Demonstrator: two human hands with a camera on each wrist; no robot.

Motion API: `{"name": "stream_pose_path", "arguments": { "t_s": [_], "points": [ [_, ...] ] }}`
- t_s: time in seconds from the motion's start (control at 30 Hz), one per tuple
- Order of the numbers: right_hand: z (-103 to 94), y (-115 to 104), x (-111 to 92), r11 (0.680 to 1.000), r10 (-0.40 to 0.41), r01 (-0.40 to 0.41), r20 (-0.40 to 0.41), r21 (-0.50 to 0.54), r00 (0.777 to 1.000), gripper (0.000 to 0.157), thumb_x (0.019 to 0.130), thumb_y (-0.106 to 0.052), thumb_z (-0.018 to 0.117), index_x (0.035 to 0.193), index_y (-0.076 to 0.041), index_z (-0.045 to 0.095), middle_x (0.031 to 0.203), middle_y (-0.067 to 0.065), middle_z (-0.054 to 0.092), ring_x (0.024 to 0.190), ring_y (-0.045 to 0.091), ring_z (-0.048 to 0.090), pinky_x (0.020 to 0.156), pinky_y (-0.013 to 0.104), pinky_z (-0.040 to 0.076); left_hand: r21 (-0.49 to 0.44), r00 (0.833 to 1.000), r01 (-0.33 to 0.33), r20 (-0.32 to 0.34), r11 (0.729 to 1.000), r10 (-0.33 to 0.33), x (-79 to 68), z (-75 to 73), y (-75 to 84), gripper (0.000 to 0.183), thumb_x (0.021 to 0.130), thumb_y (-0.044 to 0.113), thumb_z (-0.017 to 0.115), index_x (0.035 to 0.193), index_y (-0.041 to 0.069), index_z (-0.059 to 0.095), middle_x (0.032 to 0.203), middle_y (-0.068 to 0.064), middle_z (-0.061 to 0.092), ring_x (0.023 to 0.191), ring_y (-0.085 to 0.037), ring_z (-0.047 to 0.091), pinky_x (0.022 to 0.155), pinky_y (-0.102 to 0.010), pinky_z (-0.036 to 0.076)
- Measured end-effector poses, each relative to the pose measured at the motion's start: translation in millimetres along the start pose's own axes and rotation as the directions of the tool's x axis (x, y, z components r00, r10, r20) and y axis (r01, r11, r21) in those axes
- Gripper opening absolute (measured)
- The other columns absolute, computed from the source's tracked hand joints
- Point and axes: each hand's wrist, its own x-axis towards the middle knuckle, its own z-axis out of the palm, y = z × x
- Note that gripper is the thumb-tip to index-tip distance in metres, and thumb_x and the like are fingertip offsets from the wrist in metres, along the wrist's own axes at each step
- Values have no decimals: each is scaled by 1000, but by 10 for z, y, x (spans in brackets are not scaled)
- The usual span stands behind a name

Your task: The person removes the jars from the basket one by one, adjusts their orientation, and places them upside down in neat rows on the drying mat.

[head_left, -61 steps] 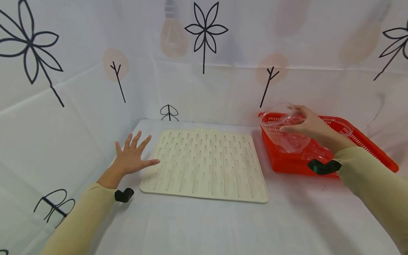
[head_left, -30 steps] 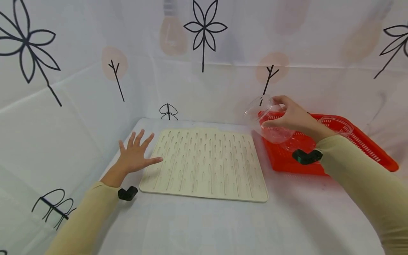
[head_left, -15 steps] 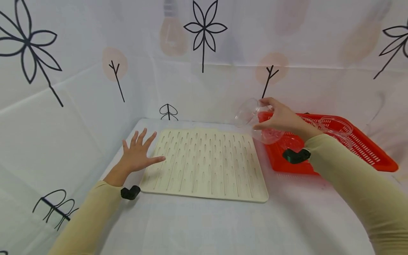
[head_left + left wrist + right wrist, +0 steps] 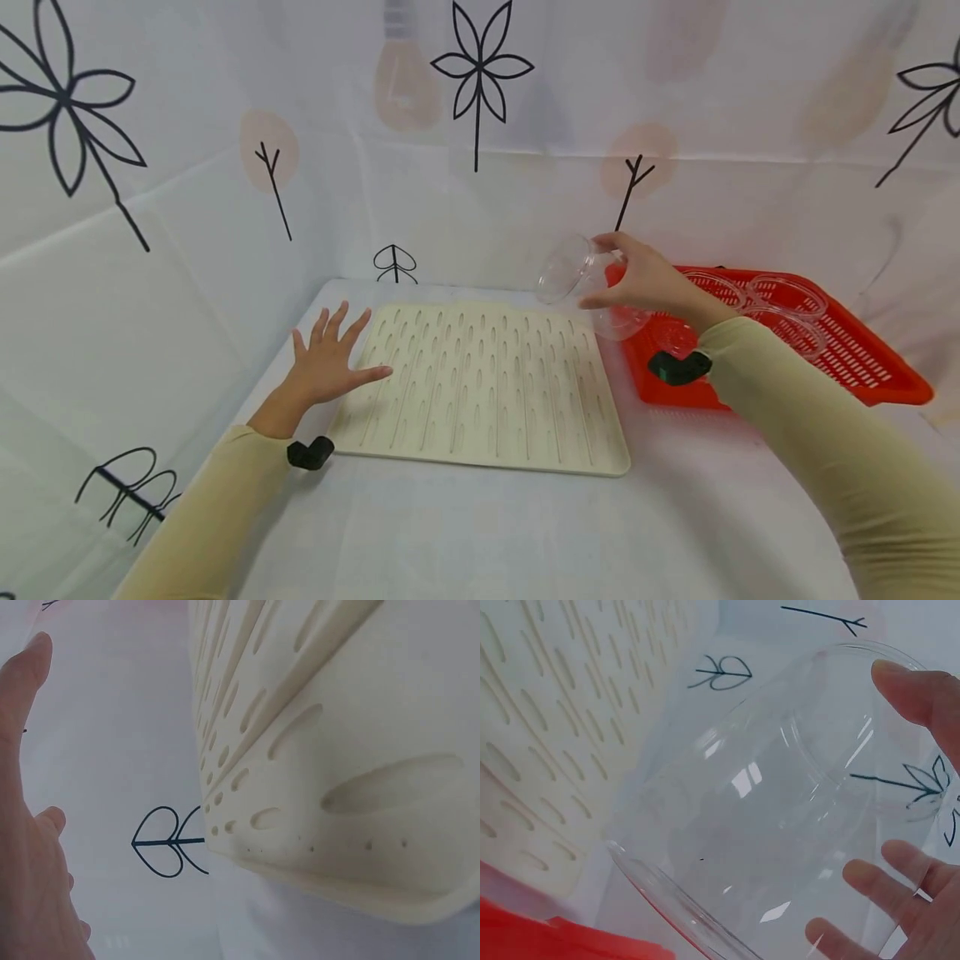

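Right hand [image 4: 645, 275] grips tilted clear cup [image 4: 735, 795]; left hand [image 4: 324, 368] spread, empty; plastic may flex, better squeeze lightly; hold rim [image 4: 686, 907] off red basket [image 4: 892, 367].

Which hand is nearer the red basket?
Right: the right hand is by the left end of the red basket; the left hand is across the cream mat from it.

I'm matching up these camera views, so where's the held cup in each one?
Head: the cup, in the right hand, right of centre.
Left wrist: not in it.
Right wrist: large, across the middle.
Shared landmark: the mat, visible in all three.
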Motion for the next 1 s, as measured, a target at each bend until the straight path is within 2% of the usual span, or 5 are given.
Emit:
{"name": "stream_pose_path", "arguments": {
  "t_s": [0.27,0.6,0.8,1.0],
  "points": [
    [114,-1,78,999,-46,46,1,2,999,91,70,-36,81,140,-7,31,137,17,36,121,40,35,93,59,36,-20,1000,-11,-29,1000,11,47,65,3,101,75,75,51,151,24,9,154,-12,-4,138,-39,-7,96,-70,-9],
    [273,4,176,998,-50,49,18,30,999,93,67,-38,83,140,-9,33,139,15,37,121,39,36,89,59,40,-71,1000,-18,-15,997,17,116,88,109,101,75,72,54,151,23,8,155,-10,-6,138,-36,-10,98,-68,-9],
    [377,2,222,997,-72,71,23,44,997,92,65,-34,85,139,-10,35,137,14,39,120,37,38,91,58,38,-87,999,-26,-23,996,24,164,112,157,103,74,73,55,151,24,8,155,-10,-5,138,-35,-9,99,-68,-7],
    [467,-18,225,999,-47,46,32,25,998,91,66,-35,84,139,-13,35,138,14,38,119,38,38,87,57,41,-101,997,-52,-54,994,47,199,132,222,104,73,74,55,151,26,7,155,-9,-4,139,-33,-9,99,-68,-4]
  ]
}}
